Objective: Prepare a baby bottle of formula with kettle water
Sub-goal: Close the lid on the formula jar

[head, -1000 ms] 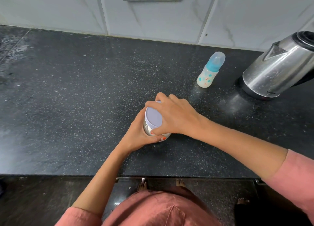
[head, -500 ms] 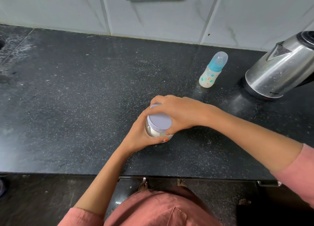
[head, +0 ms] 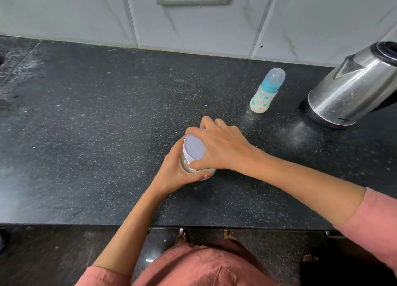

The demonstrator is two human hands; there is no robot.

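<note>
We see the left hand (head: 175,170) gripping the formula jar (head: 198,171) while the right hand (head: 219,147) grasps its lid (head: 194,146); baby bottle (head: 266,91) and kettle (head: 352,88) stand behind.

Left hand (head: 177,170) wraps the jar (head: 185,161) body from the near-left side, thumb lying across its front. Right hand (head: 222,148) comes in from the right and caps the lid (head: 193,147), fingers curled round the rim. Both forearms bare, converging mid-frame.

A single wide-angle view from the person's head looks forward and steeply down over the counter (head: 86,135) to the tiled wall (head: 214,28). The jar (head: 193,148), held in the left hand (head: 174,170) and right hand (head: 221,148), sits mid-frame at arm's length; shirt (head: 193,268) and feet (head: 228,235) line the bottom edge.
</note>
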